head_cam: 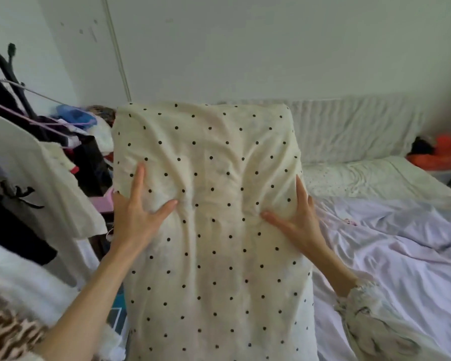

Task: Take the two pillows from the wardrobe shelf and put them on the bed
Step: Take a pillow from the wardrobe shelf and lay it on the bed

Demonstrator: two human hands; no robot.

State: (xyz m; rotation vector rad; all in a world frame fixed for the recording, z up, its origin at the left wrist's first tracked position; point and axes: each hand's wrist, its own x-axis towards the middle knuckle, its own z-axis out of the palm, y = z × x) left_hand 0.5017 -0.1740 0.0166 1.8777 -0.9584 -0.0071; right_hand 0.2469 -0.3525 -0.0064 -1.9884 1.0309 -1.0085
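Both hands [138,220] clamping dotted pillow [214,178]

A cream polka-dot pillow [214,204] is held upright mid-frame, gripped on its left edge by the left hand [136,217] and its right edge by the right hand [297,222] (fingers pressed into the fabric). The bed [401,243] is seen at right, hanging clothes [37,165] at left.
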